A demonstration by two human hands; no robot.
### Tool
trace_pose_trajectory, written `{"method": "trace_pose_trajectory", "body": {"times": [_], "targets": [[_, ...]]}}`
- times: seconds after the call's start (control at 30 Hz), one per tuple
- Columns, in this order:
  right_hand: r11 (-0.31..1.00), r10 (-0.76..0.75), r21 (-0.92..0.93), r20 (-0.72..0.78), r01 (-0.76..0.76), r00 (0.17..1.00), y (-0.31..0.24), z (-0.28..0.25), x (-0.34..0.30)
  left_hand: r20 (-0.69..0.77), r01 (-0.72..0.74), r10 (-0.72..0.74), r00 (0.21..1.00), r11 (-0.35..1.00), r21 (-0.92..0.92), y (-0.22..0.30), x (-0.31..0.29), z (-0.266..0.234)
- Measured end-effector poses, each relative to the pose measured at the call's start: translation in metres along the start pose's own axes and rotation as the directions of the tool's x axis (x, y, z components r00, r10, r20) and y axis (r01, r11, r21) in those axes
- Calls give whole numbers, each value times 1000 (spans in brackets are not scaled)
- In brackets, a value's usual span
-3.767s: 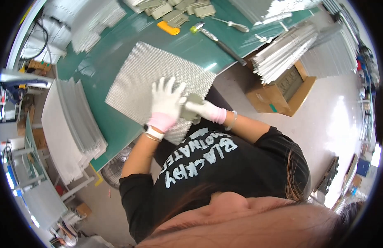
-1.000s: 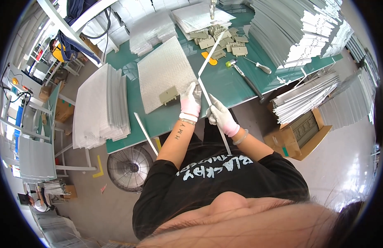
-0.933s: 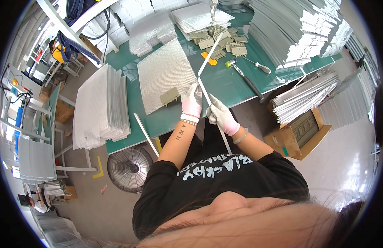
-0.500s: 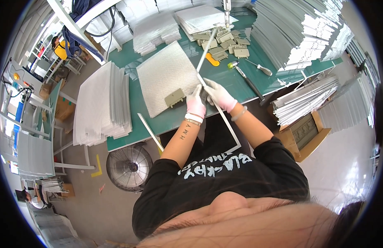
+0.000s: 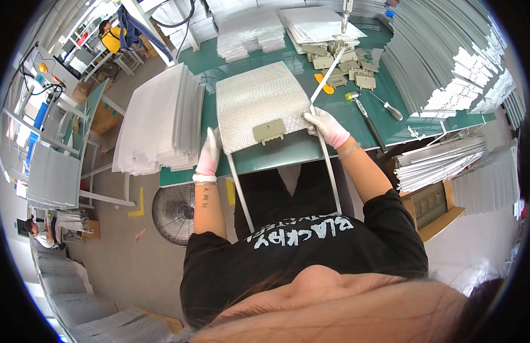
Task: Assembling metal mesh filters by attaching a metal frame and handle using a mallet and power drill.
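A silvery mesh panel [image 5: 259,91] lies on the green table in front of me, with a small grey-beige plastic piece [image 5: 269,131] on its near edge. A thin white metal frame [image 5: 328,171] has two long sides running from the panel toward my body; another strip slants away from the panel's right edge. My right hand [image 5: 329,128], in a white and pink glove, closes its fingers on the frame at the panel's right side. At the panel's left edge, my gloved left hand [image 5: 209,154] is upright with fingers stretched out, touching the edge or very near it.
Stacked mesh panels [image 5: 162,120] stand left, with more sheets [image 5: 250,34] behind. Beige plastic pieces [image 5: 351,66], a yellow-orange tool [image 5: 324,84], a hammer [image 5: 368,122] and a screwdriver [image 5: 391,108] lie right. A powered driver [image 5: 345,17] hangs above; a fan [image 5: 173,214] stands on the floor.
My hands were together at the panel's right corner; my left hand has moved left to the opposite edge. The frame now straddles the panel, which has turned squarer to me.
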State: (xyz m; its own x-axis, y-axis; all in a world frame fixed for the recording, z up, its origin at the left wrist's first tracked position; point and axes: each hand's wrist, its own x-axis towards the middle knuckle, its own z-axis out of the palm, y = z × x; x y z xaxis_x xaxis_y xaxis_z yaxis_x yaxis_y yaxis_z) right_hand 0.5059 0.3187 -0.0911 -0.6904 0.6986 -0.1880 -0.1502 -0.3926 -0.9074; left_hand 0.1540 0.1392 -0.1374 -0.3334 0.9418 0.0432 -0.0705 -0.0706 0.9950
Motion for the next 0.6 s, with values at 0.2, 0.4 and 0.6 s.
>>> {"method": "trace_pose_trajectory", "body": {"times": [0.2,0.4,0.6], "targets": [[982,-172,-91,-85,164,981,-14,4,-37,135,-140,172,976,966,-216,87,-27,69],[936,-346,-95,-61,340,936,-40,12,-81,-38,-244,243,969,969,-33,108,-51,95],[890,-428,-216,-88,402,900,-51,26,-110,-60,-293,287,956,945,-144,135,-94,109]]}}
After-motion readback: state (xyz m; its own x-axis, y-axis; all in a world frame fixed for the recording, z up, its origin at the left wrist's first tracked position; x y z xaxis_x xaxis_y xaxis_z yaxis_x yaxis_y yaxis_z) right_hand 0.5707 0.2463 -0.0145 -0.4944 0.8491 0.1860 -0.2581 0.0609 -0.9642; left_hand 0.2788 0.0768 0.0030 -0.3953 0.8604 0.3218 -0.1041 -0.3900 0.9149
